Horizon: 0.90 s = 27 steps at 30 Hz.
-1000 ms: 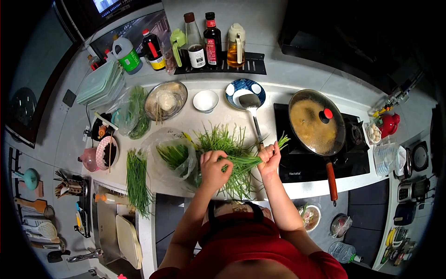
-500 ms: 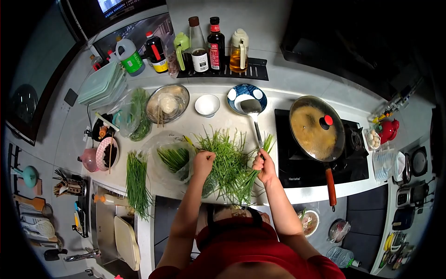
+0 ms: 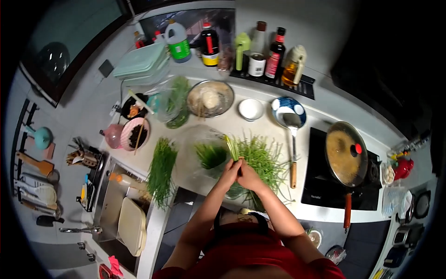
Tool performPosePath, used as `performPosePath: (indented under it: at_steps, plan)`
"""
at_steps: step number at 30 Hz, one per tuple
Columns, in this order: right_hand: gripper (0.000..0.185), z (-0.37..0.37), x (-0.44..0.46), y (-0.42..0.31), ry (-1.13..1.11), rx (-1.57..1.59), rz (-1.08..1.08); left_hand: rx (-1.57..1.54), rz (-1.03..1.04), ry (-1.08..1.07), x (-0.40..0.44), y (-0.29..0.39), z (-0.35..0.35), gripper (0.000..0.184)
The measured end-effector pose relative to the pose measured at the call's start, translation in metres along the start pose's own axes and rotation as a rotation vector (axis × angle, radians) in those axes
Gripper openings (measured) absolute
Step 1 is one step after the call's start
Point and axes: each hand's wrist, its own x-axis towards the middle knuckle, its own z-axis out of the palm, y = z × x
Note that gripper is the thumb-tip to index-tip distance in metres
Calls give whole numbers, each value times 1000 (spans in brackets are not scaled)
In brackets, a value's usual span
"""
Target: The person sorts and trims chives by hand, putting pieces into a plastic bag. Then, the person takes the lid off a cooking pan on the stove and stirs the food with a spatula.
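Observation:
A small bunch of chives [image 3: 232, 146], pale at the upper ends, rises from between my two hands above the counter. My left hand [image 3: 228, 173] is closed around its lower part. My right hand [image 3: 249, 176] presses against the left, fingers closed at the same bunch; the exact grip is partly hidden. Loose chives [image 3: 261, 158] lie spread just beyond and to the right of my hands. To the left, a clear plastic bag [image 3: 189, 142] contains more chives [image 3: 210, 156]. The spatula [image 3: 293, 151] rests with its head on the blue bowl [image 3: 302, 116] and its wooden handle on the counter.
A lidded pan [image 3: 344, 156] sits on the black stove [image 3: 320, 195] at right. Along the back stand a white bowl [image 3: 251, 110] and a metal bowl with dough [image 3: 210, 98]. Another chive pile [image 3: 162, 169] overhangs the counter edge near the sink [image 3: 108, 195].
My right hand has let go of the spatula, now lying against the blue bowl, and has come left to meet my left hand at the bunch. The view has turned and shifted left.

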Motion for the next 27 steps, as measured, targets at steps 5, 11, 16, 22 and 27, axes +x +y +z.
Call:
performPosePath:
  at_steps: [5,11,16,22,27]
  plan:
    - [48,62,32,-32,-56,298,-189,-177,281,370,9,-15,-97,24]
    - [24,104,58,-44,-62,538,37,675,217,664,-12,30,-210,26]
    - [19,124,73,-31,101,570,87,1439,74,788,20,-1,-274,51]
    - [17,115,79,-18,400,230,162,1618,18,705,26,-50,-298,69]
    - [21,126,109,1,404,-224,102,1478,378,814,16,-35,-285,54]
